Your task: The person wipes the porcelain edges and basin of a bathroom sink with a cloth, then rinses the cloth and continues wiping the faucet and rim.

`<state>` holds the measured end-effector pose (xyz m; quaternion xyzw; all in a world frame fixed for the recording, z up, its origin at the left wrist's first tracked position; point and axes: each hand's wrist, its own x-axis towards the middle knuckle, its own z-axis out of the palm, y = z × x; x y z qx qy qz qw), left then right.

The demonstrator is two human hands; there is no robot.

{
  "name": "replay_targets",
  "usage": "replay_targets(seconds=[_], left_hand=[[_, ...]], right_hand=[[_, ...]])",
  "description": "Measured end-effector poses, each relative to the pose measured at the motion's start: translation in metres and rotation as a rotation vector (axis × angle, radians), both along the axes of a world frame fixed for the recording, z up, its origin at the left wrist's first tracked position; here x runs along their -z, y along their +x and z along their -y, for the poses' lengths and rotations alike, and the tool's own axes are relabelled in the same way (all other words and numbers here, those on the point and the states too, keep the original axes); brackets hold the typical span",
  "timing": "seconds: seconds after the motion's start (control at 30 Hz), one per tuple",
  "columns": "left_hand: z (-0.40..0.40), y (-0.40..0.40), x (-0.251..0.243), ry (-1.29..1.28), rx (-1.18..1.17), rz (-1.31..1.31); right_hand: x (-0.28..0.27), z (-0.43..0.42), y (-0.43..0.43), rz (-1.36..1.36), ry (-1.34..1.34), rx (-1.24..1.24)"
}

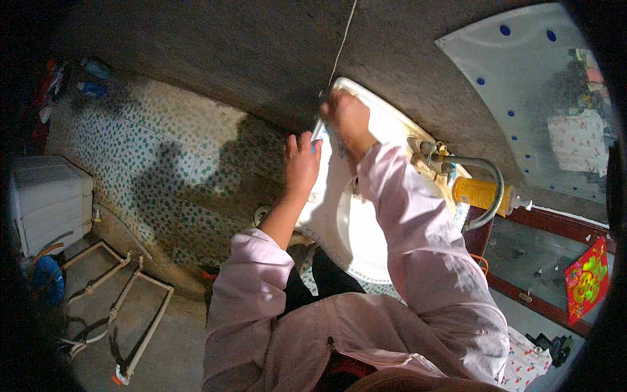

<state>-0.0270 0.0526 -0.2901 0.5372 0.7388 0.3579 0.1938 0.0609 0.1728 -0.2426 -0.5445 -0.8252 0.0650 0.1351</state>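
Observation:
A white ceramic washbasin (365, 235) lies before me in bright sunlight. My right hand (347, 113) is over its far corner near the wall, blurred and bent; whether it holds anything is hidden. At the basin's left edge is my left hand (302, 159), fingers partly curled, with a small bit of blue showing by its fingertips. What that blue thing is, I cannot tell. A tap with a curved grey spout (482, 169) stands at the basin's back, beside a yellow pump bottle (480, 196).
A mirror (524, 108) is on the dark wall, with a thin cord (343, 41) hanging left of it. Metal or plastic pipes (147, 328) and a white appliance (51, 201) are at the left, by the green-dotted tiled floor (161, 147). A red decoration (586, 280) hangs right.

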Motion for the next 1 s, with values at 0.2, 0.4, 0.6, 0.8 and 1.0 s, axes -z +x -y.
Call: replay_targets(seconds=[0.2, 0.4, 0.6, 0.8, 1.0], left_hand=[[-0.001, -0.004, 0.000, 0.018, -0.015, 0.017], [-0.001, 0.006, -0.007, -0.028, 0.003, 0.057], [-0.001, -0.003, -0.004, -0.094, 0.014, 0.059], [-0.005, 0.006, -0.002, -0.008, -0.002, 0.044], [-0.001, -0.002, -0.006, -0.074, 0.012, 0.044]], right_hand=[[0.014, 0.011, -0.009, 0.002, -0.005, 0.094], [0.004, -0.032, -0.001, 0.043, 0.075, 0.153], [0.007, 0.017, 0.005, -0.103, 0.066, 0.089], [0.004, -0.032, 0.015, -0.011, 0.230, -0.026], [0.008, 0.007, 0.040, 0.034, 0.078, -0.069]])
